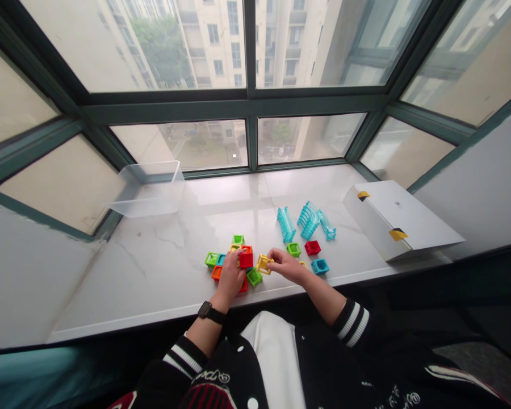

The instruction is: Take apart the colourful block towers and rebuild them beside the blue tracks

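My left hand [231, 276], with a black watch on the wrist, has its fingers closed around a red block [246, 261]. Green, blue and orange blocks surround that hand, among them a green block [238, 240] behind and an orange block [217, 273] at left; the hand partly hides this group, so which pieces are joined I cannot tell. Between thumb and fingers, my right hand [287, 266] pinches a yellow open-sided block [263, 263], a short way right of the red one. Just below it lies a tilted green block [254, 277].
Right of my right hand lie a green block [293, 249], a red block [312, 247] and a blue block [320, 266]. Behind them are clear turquoise track pieces [309, 220]. A clear plastic bin [153, 205] stands back left, a white box [402, 218] at right, on the marble sill [153, 289].
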### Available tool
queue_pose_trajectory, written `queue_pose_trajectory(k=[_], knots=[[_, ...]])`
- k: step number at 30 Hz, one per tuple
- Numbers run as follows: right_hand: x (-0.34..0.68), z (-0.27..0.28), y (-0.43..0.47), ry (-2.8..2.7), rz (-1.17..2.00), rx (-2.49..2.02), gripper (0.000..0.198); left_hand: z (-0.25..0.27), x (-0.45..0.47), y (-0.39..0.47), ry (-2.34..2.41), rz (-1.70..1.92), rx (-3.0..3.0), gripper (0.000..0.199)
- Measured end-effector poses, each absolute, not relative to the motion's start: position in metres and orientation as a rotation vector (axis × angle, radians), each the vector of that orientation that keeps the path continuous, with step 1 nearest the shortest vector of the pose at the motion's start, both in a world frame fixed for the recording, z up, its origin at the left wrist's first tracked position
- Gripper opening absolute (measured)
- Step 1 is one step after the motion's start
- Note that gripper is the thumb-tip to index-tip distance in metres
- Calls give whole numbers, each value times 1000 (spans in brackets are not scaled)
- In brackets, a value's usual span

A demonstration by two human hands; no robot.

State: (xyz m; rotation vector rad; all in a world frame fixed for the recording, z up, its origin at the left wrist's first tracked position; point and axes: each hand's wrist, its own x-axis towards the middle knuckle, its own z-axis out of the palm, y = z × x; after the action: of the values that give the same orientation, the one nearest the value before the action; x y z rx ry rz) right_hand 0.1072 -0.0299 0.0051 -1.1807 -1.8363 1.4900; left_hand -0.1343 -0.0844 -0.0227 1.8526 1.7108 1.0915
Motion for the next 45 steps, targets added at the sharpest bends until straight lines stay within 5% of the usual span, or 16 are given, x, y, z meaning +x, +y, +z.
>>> queue_pose_trajectory(k=[11,24,32,45], knots=[[88,-2,-47,-1968,1251,-1066,26,-33,-144,-85,1731,1391,1446,26],[68,1,-60,-2240,946,-919,34,-34,-150,-80,1611,1477,1323,42],[80,34,-60,-1979,787,-860,21,7,-147,-85,1566,1560,1330,21],[78,76,-70,-1813,1148,-689,57,63,-113,-99,1287,1654,1542,17]])
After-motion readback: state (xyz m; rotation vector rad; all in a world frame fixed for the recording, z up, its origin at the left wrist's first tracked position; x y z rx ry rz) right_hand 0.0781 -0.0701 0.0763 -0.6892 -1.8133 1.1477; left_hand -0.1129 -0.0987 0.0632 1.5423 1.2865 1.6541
